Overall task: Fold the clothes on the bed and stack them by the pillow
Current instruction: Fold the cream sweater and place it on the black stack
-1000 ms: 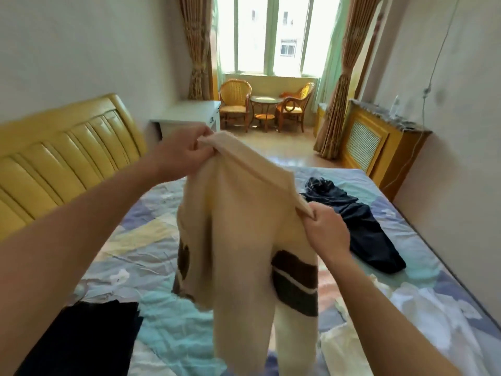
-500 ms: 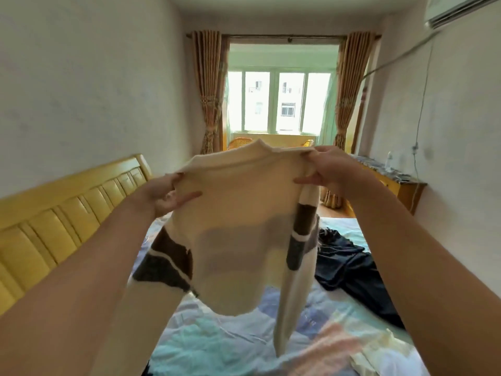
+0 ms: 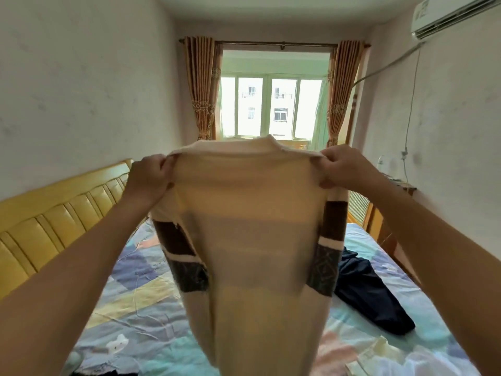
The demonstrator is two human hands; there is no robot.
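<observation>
Above the bed [image 3: 151,291], the left hand [image 3: 147,177] and right hand [image 3: 343,169] each pinch a shoulder of the cream sweater [image 3: 252,240], now raised and spread square where a second ago it hung bunched, ready for laying flat to fold.

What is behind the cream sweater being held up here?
Behind the cream sweater, held by the left hand and right hand, lies the patchwork bedspread. A dark garment shows past its right edge. Whatever lies directly behind it is hidden.
</observation>
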